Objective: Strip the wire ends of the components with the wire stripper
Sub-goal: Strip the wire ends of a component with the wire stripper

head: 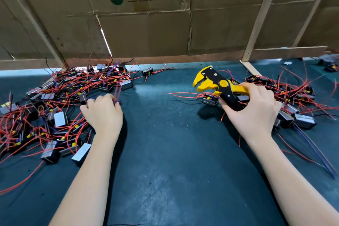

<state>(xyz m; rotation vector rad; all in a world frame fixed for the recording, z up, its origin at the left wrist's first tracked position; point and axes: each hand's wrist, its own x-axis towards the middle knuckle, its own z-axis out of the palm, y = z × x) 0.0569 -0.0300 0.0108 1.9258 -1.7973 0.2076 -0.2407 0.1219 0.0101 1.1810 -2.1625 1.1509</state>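
The right hand is gripping the yellow-and-black wire stripper above the dark green bench, jaws gaping, ready; the left hand, fingers curled, is picking at a red wire in the left heap of boxy wired components.

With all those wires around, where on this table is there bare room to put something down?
The widest bare patch of green mat lies in the middle, between the two forearms and running back to the cardboard wall. The left pile of components, under the left hand, is crowded. So is the right pile behind the right hand holding the wire stripper.
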